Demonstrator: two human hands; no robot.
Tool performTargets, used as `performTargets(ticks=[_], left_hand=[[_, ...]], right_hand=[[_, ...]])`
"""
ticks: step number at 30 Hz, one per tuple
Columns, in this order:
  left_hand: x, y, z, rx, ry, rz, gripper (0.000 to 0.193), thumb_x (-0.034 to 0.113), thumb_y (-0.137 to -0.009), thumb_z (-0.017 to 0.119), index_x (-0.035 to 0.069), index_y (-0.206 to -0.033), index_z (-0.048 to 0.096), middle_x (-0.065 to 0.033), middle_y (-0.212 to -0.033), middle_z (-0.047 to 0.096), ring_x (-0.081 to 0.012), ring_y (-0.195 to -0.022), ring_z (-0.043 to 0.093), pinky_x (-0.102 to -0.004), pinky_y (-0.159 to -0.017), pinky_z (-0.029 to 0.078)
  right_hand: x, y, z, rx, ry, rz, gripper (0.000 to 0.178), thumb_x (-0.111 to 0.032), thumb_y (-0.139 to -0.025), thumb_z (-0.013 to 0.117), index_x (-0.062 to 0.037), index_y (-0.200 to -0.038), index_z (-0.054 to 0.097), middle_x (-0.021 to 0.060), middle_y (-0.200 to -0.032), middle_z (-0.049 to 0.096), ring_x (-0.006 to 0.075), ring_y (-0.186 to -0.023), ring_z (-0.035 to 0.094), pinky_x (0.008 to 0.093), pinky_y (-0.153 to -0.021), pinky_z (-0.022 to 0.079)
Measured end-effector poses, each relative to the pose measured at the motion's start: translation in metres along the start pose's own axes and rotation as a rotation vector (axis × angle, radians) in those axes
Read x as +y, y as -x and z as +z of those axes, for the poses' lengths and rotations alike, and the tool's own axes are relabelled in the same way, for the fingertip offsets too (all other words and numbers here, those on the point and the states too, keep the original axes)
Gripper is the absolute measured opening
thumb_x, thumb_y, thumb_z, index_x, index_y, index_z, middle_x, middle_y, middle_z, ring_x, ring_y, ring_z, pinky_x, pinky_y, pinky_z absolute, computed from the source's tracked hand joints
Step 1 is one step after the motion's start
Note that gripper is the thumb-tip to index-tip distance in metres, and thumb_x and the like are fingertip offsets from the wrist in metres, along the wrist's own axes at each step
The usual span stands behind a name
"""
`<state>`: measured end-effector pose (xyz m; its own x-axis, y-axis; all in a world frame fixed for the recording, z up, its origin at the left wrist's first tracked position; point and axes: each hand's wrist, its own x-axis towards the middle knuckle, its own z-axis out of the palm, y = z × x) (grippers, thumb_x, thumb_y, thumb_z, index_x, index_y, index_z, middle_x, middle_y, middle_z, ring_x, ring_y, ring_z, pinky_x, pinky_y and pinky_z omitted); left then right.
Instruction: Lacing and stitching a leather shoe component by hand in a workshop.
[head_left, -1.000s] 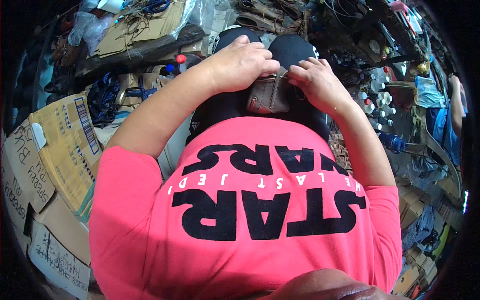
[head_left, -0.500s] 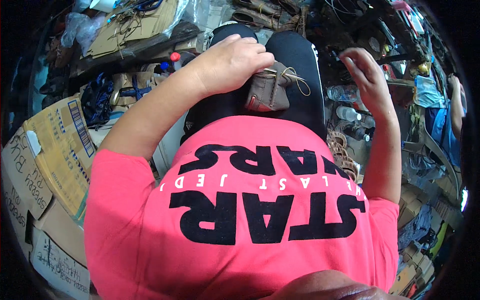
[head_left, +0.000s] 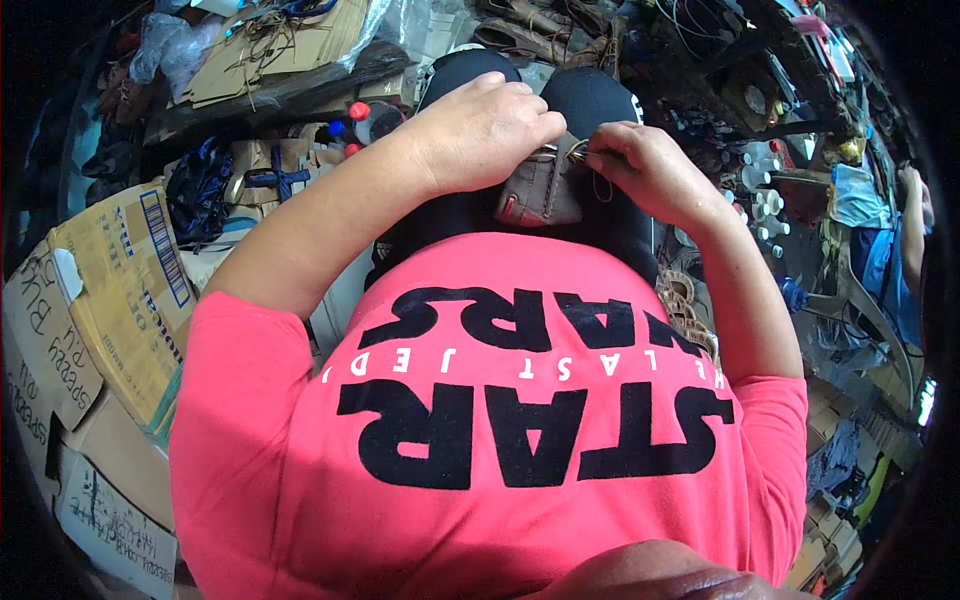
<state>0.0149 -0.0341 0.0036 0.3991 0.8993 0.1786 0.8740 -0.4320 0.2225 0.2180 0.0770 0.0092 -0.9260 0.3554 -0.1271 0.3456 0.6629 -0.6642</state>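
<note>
A grey-brown leather shoe with light stitching rests on my dark-trousered lap, its heel end toward me and the rest hidden. My left hand is closed over its far left side, knuckles up. A thin tan lace runs across the top of the shoe. My right hand is at the shoe's right side, with thumb and forefinger pinched on the lace. A short loop of it hangs below those fingers.
Cardboard boxes stand at the left. Flat cardboard with loose cords lies at the far left. Worn brown shoes are piled beyond my knees. Small bottles stand at the right, and another person's arm shows at the far right.
My right hand has come left and down from the air to the shoe and now pinches the lace. My left hand stays on the shoe, shifted slightly right.
</note>
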Motion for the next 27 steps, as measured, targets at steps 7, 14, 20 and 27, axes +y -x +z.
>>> performTargets(ticks=[7, 14, 20, 27], left_hand=[[-0.006, 0.004, 0.003, -0.042, 0.029, 0.087, 0.011, 0.010, -0.079, 0.054, 0.011, -0.089, 0.056, -0.0049, -0.082, 0.059, -0.0238, -0.084, 0.058, -0.0361, -0.077, 0.042], [-0.078, 0.100, -0.032, -0.007, 0.200, -0.369, 0.016, 0.007, -0.077, 0.065, 0.007, -0.093, 0.062, -0.0034, -0.081, 0.059, -0.0176, -0.077, 0.058, -0.0298, -0.070, 0.044], [-0.064, 0.080, -0.046, 0.399, 1.260, -0.487, 0.011, 0.016, -0.092, 0.060, 0.005, -0.088, 0.060, -0.0017, -0.084, 0.061, -0.0142, -0.088, 0.059, -0.0289, -0.085, 0.046], [-0.033, 0.045, -0.029, 0.479, 2.006, -0.237, 0.023, 0.030, -0.100, 0.043, 0.011, -0.090, 0.052, -0.0012, -0.070, 0.052, -0.0130, -0.068, 0.051, -0.0262, -0.069, 0.039]], right_hand=[[0.003, -0.010, 0.015, 0.002, 0.250, -0.172, 0.008, -0.009, -0.082, 0.054, -0.0072, -0.089, 0.057, 0.0129, -0.081, 0.063, 0.0346, -0.082, 0.061, 0.0445, -0.072, 0.047], [0.067, 0.059, -0.009, 0.117, 0.111, 0.233, 0.005, -0.011, -0.083, 0.063, -0.0078, -0.087, 0.061, 0.0051, -0.077, 0.061, 0.0202, -0.081, 0.058, 0.0331, -0.072, 0.045], [0.070, 0.035, -0.012, 0.494, -1.300, 0.043, 0.016, -0.019, -0.092, 0.060, -0.0042, -0.098, 0.063, 0.0042, -0.090, 0.064, 0.0132, -0.086, 0.059, 0.0318, -0.085, 0.046], [0.036, 0.015, 0.001, 0.260, -1.650, -0.090, 0.014, -0.024, -0.097, 0.052, -0.0103, -0.095, 0.053, -0.0018, -0.074, 0.050, 0.0105, -0.066, 0.048, 0.0315, -0.070, 0.044]])
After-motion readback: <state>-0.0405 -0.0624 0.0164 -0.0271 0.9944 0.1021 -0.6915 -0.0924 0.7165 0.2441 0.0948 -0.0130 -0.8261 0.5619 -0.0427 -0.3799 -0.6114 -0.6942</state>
